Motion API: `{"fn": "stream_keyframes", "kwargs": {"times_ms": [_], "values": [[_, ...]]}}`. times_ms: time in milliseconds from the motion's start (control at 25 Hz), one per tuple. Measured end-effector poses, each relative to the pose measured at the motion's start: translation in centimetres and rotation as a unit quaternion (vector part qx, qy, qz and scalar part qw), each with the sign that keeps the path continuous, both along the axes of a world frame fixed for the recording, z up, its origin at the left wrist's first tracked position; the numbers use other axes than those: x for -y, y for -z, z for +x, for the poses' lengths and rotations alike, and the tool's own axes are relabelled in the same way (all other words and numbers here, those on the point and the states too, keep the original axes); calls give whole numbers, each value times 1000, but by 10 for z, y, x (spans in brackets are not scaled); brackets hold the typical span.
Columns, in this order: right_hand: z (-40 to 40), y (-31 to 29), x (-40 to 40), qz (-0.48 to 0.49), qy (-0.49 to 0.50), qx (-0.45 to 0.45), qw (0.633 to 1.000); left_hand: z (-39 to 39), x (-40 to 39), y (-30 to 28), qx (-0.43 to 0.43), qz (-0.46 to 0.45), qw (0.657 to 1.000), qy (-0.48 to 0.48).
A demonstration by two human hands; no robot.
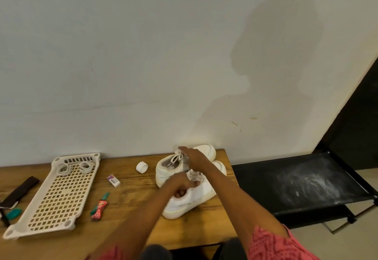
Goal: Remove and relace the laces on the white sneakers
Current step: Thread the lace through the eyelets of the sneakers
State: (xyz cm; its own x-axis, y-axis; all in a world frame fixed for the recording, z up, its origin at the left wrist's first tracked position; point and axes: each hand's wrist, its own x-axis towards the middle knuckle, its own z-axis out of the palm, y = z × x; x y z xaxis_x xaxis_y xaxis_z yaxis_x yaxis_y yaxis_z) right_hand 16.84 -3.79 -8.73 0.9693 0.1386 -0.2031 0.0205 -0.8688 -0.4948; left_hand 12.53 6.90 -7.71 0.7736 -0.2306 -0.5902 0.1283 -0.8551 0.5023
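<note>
Wooden table [126, 198], hands on sneakers [184, 178]

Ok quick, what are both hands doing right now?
Left hand: grips the near sneaker at its collar.
Right hand: on the far sneaker's laces; grip cannot be told.

Perforated tray [61, 194], eraser [113, 180], tube [99, 208] on table [131, 208].

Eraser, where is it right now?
Head view: the eraser lies on the wooden table, left of the sneakers, between the perforated tray and the white tape roll.
</note>
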Motion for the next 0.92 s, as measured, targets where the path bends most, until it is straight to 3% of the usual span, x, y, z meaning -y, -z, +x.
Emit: {"fn": "stream_keyframes", "kwargs": {"times_ms": [80,160,240,320,400,720,920], "values": [[-17,-2,0,4,100,65,993,18,-14,-23,34,23,999,14],[-35,-5,-3,4,235,122,964,34,-28,-43,197,167,962,85],[-56,-4,-18,61,338,73,936,41,-41,-40,319,261,898,152],[-77,7,-41,109,381,-5,918,42,-48,-22,306,267,885,230],[-91,22,-58,82,380,-51,920,33,-47,-12,281,262,888,253],[-90,36,-55,7,346,-51,937,22,-46,-27,237,228,903,277],[-100,43,-32,-43,276,-32,960,-3,-26,-31,294,325,839,322]]}}
